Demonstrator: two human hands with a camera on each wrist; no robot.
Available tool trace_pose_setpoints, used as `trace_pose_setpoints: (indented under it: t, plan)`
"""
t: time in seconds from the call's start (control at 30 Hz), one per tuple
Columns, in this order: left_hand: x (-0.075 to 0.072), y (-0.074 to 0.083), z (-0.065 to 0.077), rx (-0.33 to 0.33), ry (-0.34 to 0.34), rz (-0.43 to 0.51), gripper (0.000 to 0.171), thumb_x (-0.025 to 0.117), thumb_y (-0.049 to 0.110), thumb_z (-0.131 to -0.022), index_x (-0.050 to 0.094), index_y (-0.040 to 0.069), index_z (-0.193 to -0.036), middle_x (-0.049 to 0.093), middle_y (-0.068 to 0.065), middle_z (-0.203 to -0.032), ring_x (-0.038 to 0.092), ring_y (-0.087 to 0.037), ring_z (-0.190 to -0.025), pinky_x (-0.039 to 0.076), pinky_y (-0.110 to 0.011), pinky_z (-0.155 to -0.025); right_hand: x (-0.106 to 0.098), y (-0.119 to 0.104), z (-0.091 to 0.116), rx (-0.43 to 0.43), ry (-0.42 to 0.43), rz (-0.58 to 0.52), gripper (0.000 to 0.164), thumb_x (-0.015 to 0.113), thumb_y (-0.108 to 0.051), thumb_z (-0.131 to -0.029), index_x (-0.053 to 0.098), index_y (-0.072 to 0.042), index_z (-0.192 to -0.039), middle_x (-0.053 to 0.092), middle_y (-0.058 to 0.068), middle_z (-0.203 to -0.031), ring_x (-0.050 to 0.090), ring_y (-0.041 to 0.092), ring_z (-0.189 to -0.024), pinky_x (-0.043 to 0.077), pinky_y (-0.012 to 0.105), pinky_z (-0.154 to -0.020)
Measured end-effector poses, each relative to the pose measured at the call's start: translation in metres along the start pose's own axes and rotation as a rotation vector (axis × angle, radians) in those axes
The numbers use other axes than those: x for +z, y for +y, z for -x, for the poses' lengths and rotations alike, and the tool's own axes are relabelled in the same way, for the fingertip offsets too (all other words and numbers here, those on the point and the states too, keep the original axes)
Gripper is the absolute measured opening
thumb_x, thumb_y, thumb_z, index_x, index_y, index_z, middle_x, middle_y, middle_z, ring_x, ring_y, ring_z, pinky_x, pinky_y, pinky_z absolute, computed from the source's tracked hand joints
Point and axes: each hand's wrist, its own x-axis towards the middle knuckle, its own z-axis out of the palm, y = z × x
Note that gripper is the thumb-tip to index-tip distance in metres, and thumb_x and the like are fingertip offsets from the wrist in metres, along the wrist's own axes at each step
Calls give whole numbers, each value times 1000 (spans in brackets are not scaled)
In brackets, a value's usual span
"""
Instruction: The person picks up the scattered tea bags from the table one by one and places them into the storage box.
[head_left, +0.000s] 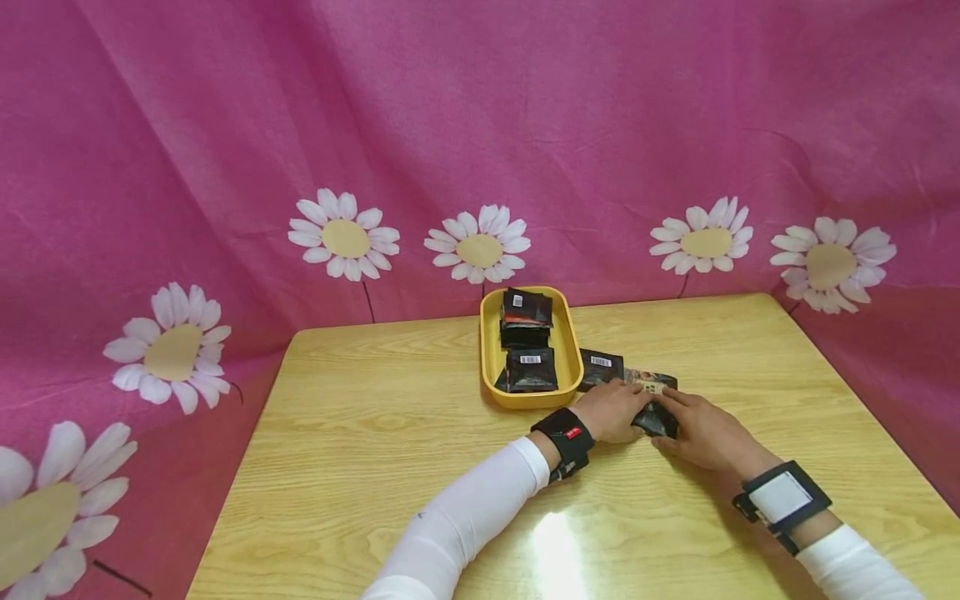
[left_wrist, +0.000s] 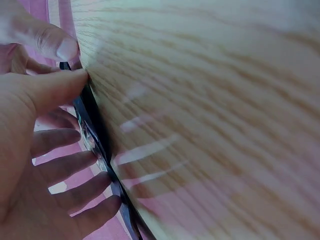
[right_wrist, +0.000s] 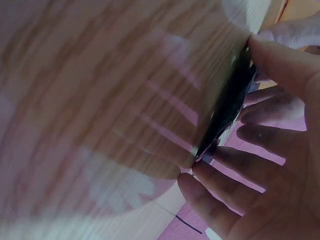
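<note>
A black packet [head_left: 657, 420] lies flat on the table between my two hands. Just beyond it is a packet with a printed picture [head_left: 651, 380], partly covered by fingers. My left hand [head_left: 611, 410] rests at the left side of these packets, its fairly straight fingertips on their edges in the left wrist view. From the right, my right hand [head_left: 708, 432] touches the black packet with thumb and spread fingers; in the right wrist view the packet [right_wrist: 230, 107] spans the gap between them. Another black packet with a barcode label [head_left: 602, 365] lies beyond my left hand.
A yellow tray [head_left: 487, 350] stands near the table's back edge, left of my hands. Inside are a rear stack of black packets [head_left: 527, 308] and a front group of packets [head_left: 532, 372]. A pink flowered cloth [head_left: 585, 150] hangs behind the wooden table [head_left: 360, 417].
</note>
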Motion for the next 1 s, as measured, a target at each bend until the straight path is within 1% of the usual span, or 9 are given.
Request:
trace_pose_setpoints:
  t: [0.13,0.27,0.43,0.53,0.63,0.7,0.83,0.9,1.0]
  plan:
    - [2,1,0,16,37,-19,43,54,42,-97,56,27,-138,57,8,-136,57,-15,-122,47,-29,-101,0,-3,0,6,-6,17,55,74,-23,-83,60,3,-130,60,30,-128,62,47,-111,50,59,-90]
    - [3,2,2,18,45,-23,38,53,40,-97,59,29,-134,58,9,-134,57,-14,-121,46,-30,-102,0,-6,1,16,-3,25,45,70,-17,-85,63,1,-126,66,25,-122,65,42,-107,52,57,-87]
    - [3,2,6,34,94,-55,31,52,37,-100,63,30,-128,62,11,-130,60,-12,-116,50,-31,-95,2,-6,5,-42,103,26,31,69,-9,-87,69,-5,-118,74,16,-99,71,32,-87,56,50,-71]
    - [3,1,7,60,157,-55,24,49,34,-102,69,29,-116,69,13,-114,65,-9,-102,53,-28,-85,2,-6,6,-76,171,28,25,69,-8,-88,71,-10,-113,74,10,-86,71,26,-74,54,45,-61]
    - [3,-1,8,80,210,-42,23,48,33,-103,70,29,-109,71,14,-102,68,-6,-92,53,-27,-77,0,-6,6,-94,220,30,23,68,-9,-89,72,-12,-112,74,9,-85,70,25,-72,53,44,-58]
    - [2,-3,8,96,243,-39,24,47,33,-104,70,28,-110,71,14,-102,68,-5,-91,53,-26,-76,-4,-7,6,-106,248,31,23,69,-8,-89,73,-11,-111,75,9,-88,71,26,-75,55,45,-60]
    - [-7,-5,11,114,303,-50,25,46,29,-104,68,27,-116,71,12,-107,68,-6,-91,54,-26,-75,-15,-10,4,-182,331,65,25,70,-2,-84,73,-5,-108,74,13,-96,71,30,-87,57,47,-72]
    - [-13,-5,15,104,311,-39,25,45,29,-105,65,28,-120,72,11,-106,69,-7,-88,55,-27,-70,-22,-13,3,-207,367,80,24,71,0,-82,73,-4,-105,73,11,-92,70,26,-84,57,44,-70]
    - [-23,-5,21,99,317,-15,25,44,29,-105,64,30,-120,72,11,-98,68,-8,-78,52,-27,-59,-31,-18,3,-205,392,98,22,73,1,-80,71,-5,-101,72,8,-80,68,20,-69,54,39,-56]
